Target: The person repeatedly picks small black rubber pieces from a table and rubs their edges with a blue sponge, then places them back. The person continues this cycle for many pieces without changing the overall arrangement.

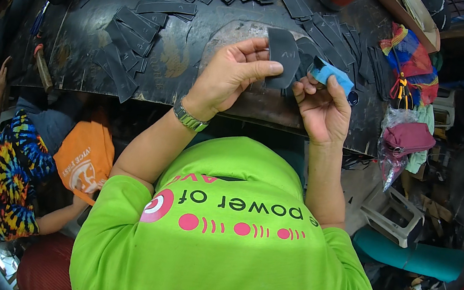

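In my left hand (236, 67), a flat dark grey piece of sheet material (281, 61) with clipped corners is pinched between thumb and fingers. It is raised over the near edge of the dark worktable (180, 47), and faint pale marks show on its face. My right hand (323, 106) grips a small blue object (333, 76) with a dark end, close to the right side of the grey piece. What exactly the blue object is, I cannot make out. Beyond both hands, several dark strips (327, 39) lie in overlapping rows on the table.
More dark strips (134, 34) are spread at the left. A wooden-handled tool (43, 67) lies near the table's left end. Beside the right end hang a maroon pouch (408, 137) and orange-handled pliers (401, 91). At the lower left, another person (11, 172) is beside an orange bag (85, 153).
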A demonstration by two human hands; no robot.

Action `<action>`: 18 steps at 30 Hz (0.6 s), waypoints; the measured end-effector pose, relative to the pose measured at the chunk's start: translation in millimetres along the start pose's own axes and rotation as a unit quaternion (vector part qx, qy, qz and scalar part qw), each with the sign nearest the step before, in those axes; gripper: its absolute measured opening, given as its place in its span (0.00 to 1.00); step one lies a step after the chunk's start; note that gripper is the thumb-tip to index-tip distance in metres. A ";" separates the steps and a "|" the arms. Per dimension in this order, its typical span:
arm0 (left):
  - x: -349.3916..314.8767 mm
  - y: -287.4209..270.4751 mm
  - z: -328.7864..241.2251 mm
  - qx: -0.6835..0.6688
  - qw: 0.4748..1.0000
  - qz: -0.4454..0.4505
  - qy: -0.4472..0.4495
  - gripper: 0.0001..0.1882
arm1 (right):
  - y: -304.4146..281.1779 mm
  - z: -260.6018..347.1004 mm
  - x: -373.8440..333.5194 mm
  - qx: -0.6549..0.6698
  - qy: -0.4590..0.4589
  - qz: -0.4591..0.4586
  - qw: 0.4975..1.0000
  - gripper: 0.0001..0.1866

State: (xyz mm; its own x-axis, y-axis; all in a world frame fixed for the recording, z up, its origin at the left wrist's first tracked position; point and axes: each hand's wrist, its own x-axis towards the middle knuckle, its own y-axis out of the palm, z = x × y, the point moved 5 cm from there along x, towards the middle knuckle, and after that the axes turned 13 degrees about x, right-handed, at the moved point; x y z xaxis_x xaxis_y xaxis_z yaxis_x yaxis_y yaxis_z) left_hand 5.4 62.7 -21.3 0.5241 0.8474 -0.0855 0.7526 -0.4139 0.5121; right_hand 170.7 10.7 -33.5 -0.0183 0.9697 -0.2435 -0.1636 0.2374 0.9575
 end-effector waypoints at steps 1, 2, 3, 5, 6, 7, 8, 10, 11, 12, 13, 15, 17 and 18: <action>-1.4 4.4 -0.4 -0.008 1.000 0.018 0.012 0.12 | -0.9 0.6 0.1 -0.012 -0.008 -0.002 1.000 0.06; -1.2 4.7 2.1 0.018 1.000 0.003 -0.010 0.11 | -0.9 0.8 -0.5 -0.026 -0.016 -0.004 1.000 0.06; -1.7 5.2 2.8 0.042 0.999 -0.001 -0.015 0.10 | -0.3 0.2 -1.4 -0.041 -0.025 -0.005 0.999 0.06; -1.9 5.8 3.2 0.091 0.996 -0.003 -0.014 0.09 | 6.4 1.8 -3.6 -0.092 -0.063 0.019 0.994 0.07; -1.4 6.1 3.0 0.116 0.993 -0.002 -0.009 0.09 | 10.5 3.0 -5.0 -0.119 -0.084 0.031 0.989 0.07; -1.3 5.8 3.4 0.142 0.990 -0.006 -0.008 0.08 | 12.8 3.4 -6.7 -0.135 -0.099 0.026 0.986 0.08; -1.5 6.1 3.0 0.159 0.987 -0.003 -0.001 0.08 | 14.9 3.8 -8.5 -0.151 -0.114 0.021 0.982 0.09; -2.4 5.5 2.5 0.197 0.980 -0.010 0.004 0.09 | 18.9 5.3 -11.2 -0.189 -0.141 0.018 0.972 0.11; -2.9 5.5 2.5 0.203 0.979 -0.012 0.004 0.09 | 20.5 6.0 -12.1 -0.211 -0.153 0.019 0.965 0.12; -3.4 5.7 2.3 0.210 0.978 -0.015 0.005 0.09 | 21.4 6.5 -12.8 -0.232 -0.165 0.020 0.958 0.14; -3.7 5.8 2.0 0.220 0.975 -0.020 0.006 0.09 | 22.4 7.2 -12.7 -0.249 -0.170 0.025 0.953 0.14; -4.5 7.9 0.6 0.209 0.978 -0.017 0.023 0.10 | 23.7 10.3 -12.2 -0.285 -0.182 0.032 0.940 0.16; -5.4 9.0 -0.6 0.193 0.980 -0.018 0.035 0.11 | 23.4 11.5 -12.4 -0.299 -0.186 0.034 0.935 0.17; -5.9 9.1 -0.9 0.181 0.983 -0.019 0.039 0.11 | 23.5 11.9 -12.6 -0.309 -0.191 0.035 0.931 0.17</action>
State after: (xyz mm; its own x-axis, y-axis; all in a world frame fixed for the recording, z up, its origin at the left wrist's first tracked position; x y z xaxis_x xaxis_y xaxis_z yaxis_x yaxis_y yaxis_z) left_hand 8.9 54.3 -15.3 0.4716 0.8814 -0.0260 0.8708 -0.4609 0.1713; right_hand 178.8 4.7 -6.1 0.2817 0.9595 0.0021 -0.7137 0.2080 0.6689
